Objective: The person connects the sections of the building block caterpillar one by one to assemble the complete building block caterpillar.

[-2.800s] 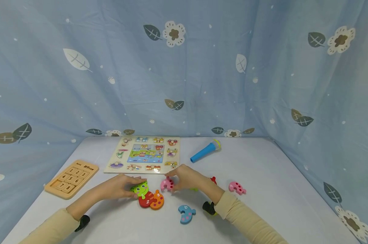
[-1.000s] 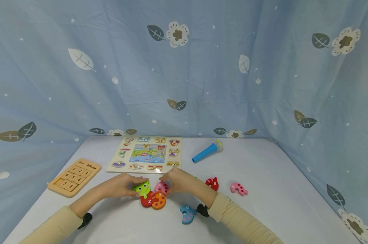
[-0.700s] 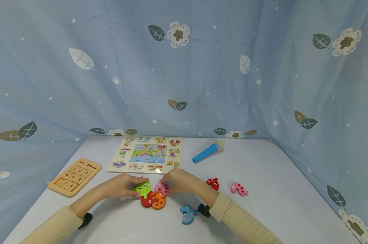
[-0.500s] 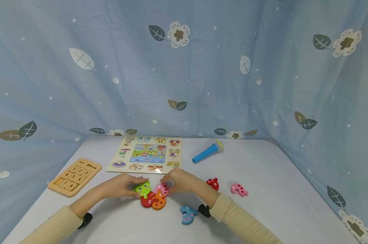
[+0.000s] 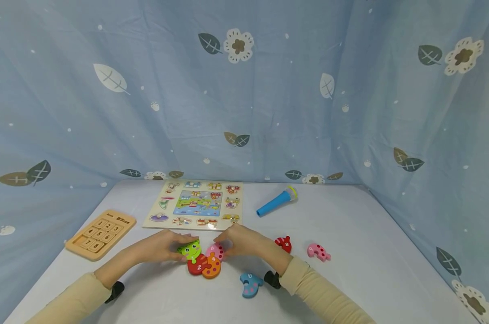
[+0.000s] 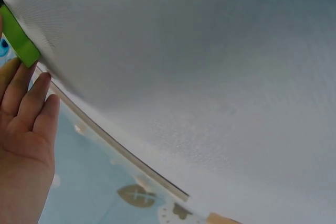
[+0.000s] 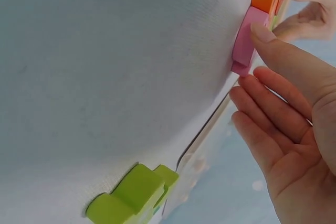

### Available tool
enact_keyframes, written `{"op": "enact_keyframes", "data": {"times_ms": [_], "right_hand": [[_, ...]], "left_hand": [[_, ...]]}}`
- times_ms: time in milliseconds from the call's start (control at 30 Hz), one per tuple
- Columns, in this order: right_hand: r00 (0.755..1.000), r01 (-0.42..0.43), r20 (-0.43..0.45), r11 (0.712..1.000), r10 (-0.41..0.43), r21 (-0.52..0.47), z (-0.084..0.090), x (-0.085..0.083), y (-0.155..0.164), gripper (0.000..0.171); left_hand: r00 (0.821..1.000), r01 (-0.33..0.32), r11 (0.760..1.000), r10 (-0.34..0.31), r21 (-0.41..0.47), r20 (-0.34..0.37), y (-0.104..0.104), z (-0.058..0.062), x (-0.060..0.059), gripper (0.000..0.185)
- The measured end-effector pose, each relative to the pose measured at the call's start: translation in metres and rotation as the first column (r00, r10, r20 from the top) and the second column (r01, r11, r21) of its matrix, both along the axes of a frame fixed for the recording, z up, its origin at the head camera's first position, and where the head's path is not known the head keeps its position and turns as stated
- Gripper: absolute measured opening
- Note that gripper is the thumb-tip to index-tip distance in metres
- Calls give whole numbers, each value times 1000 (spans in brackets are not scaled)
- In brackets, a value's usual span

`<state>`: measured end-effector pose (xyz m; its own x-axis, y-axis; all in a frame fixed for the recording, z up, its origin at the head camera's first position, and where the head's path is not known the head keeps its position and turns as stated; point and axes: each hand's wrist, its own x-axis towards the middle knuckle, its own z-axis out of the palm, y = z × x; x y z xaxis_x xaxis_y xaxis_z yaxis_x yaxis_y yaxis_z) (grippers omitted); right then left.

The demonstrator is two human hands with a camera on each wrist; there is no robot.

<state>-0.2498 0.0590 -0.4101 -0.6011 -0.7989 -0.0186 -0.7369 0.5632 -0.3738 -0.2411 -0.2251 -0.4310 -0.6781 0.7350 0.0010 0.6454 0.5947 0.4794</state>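
Note:
In the head view my left hand (image 5: 161,246) holds the green smiling caterpillar head (image 5: 190,250) between thumb and fingers. The head joins a red puzzle piece marked 2 (image 5: 196,266), which meets an orange spotted piece marked 3 (image 5: 213,268). My right hand (image 5: 240,239) pinches a pink spotted puzzle piece (image 5: 215,252) against the top of the orange one. From the right wrist, the thumb lies on the pink piece's edge, with fingertips at its far end. Only the green edge (image 6: 20,38) of the head shows in the left wrist view.
A blue piece (image 5: 250,285), a red piece (image 5: 284,243) and another pink piece (image 5: 318,252) lie to the right. A green piece (image 7: 139,190) appears in the right wrist view. Behind are a picture puzzle board (image 5: 191,227) and blue toy microphone (image 5: 274,204); a wooden number board (image 5: 100,234) lies left.
Since the earliest frame, my right hand has brought the pink piece left, up to the orange piece. Over the last half second both hands stay nearly still.

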Motion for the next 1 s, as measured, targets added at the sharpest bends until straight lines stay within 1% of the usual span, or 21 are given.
{"op": "enact_keyframes", "data": {"times_ms": [100, 267, 633, 700, 833, 1000], "right_hand": [[1000, -2, -12, 1000, 2, 2, 0, 0, 1, 44], [1000, 7, -4, 1000, -7, -6, -2, 1, 2, 45], [999, 27, 22, 999, -26, -29, -4, 3, 7, 46], [998, 43, 37, 998, -42, -38, -3, 3, 10, 46], [997, 67, 42, 996, -65, -53, 1, 4, 18, 46], [992, 113, 67, 990, -107, -82, 5, 6, 28, 48]], "left_hand": [[1000, 2, 1000, -2, -1, -3, 0, 0, 0, 58], [1000, 3, 1000, -3, 2, -8, 1, 1, 1, 58], [1000, -18, 1000, 18, 11, 18, 4, 4, 6, 60], [1000, -15, 1000, 14, 15, 26, 4, 4, 7, 62], [999, -15, 1000, 14, 11, 33, 3, 3, 9, 74], [1000, -17, 1000, 17, 16, 19, 4, 1, 12, 87]]}}
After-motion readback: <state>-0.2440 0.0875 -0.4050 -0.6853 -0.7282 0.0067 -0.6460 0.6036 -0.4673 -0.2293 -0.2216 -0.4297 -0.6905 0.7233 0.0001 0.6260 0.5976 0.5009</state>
